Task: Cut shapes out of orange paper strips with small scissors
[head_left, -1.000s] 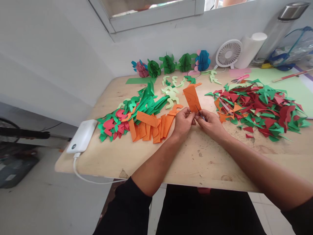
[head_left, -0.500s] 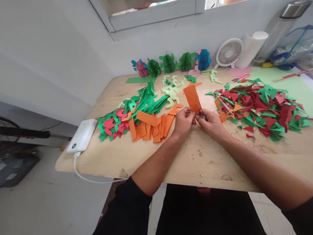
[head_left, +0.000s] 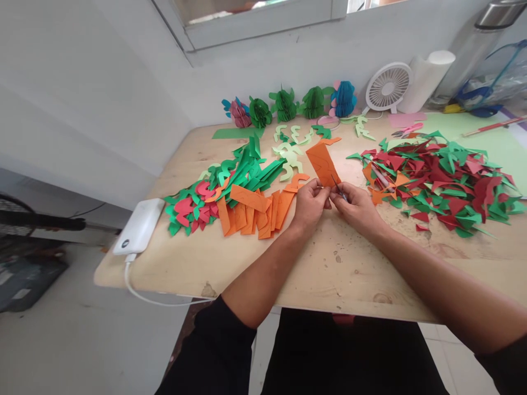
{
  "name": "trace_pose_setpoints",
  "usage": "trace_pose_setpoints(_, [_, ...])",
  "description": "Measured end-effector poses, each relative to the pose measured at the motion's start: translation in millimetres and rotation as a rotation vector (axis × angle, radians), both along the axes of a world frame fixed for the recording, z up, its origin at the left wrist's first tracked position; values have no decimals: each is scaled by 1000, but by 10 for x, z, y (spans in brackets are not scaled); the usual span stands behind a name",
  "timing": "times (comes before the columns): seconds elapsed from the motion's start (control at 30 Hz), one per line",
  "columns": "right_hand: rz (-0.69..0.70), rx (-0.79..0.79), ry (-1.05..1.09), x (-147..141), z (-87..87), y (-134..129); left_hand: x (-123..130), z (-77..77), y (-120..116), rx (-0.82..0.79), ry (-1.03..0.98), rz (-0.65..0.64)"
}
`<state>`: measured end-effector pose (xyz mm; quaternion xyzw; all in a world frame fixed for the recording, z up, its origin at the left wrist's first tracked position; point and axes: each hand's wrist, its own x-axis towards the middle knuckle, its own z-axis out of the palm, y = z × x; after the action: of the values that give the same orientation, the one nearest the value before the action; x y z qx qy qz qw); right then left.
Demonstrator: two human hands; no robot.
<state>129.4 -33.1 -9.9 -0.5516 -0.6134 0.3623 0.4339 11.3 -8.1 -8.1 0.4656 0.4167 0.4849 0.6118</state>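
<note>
At the centre of the frame, 2 bare hands are working over a pale wooden table [head_left: 288, 280]. The left hand [head_left: 310, 203] is pinching the lower end of a rectangular orange paper piece [head_left: 321, 161], fingers closed; the right hand [head_left: 354, 204] is curling around small dark-bladed scissors [head_left: 338, 187], their handles mostly hidden by fingers. At upper right, a clear bottle with a metal lid [head_left: 500, 15] is running out of frame.

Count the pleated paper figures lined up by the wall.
5, in a row from left to right: pink figure, first green figure, second green figure, third green figure, blue figure. None seems hidden.
</note>
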Motion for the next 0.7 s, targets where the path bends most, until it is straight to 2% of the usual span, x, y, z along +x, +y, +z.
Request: trace_pose_setpoints(0.7, [10, -5, 19, -7, 22, -3, 3, 17, -10, -12, -11, 5])
